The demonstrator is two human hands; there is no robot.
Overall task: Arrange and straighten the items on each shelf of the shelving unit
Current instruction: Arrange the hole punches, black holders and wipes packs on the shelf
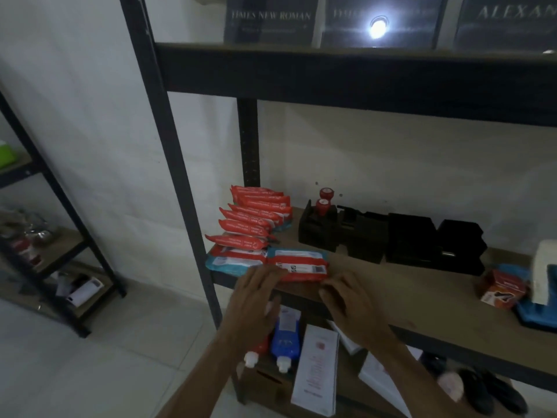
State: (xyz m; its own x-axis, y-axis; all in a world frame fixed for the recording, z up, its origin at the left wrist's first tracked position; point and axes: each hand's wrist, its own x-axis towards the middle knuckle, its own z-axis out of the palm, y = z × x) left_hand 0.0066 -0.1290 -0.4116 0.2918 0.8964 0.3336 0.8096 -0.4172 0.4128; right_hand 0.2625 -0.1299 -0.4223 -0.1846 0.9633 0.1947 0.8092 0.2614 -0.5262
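A red and teal flat packet (301, 263) lies at the front left of the wooden shelf (422, 285). My left hand (256, 300) reaches to its near left corner with straight fingers touching it. My right hand (349, 300) sits at its near right corner, fingers loosely bent at the packet's edge. A second similar packet (232, 260) lies beside it to the left. Behind them several red packets (256, 218) stand in an overlapping row. Black holders (391, 236) line the back of the shelf, one with two red-capped items (324, 202).
A small orange box (503, 288) and a white and blue object (542, 282) sit at the shelf's right end. Below, the lower shelf holds a blue tube (286, 336), a white booklet (316, 375) and black shoes (488, 393). Dark framed signs (271, 19) stand on the top shelf. Another rack (45, 236) stands at left.
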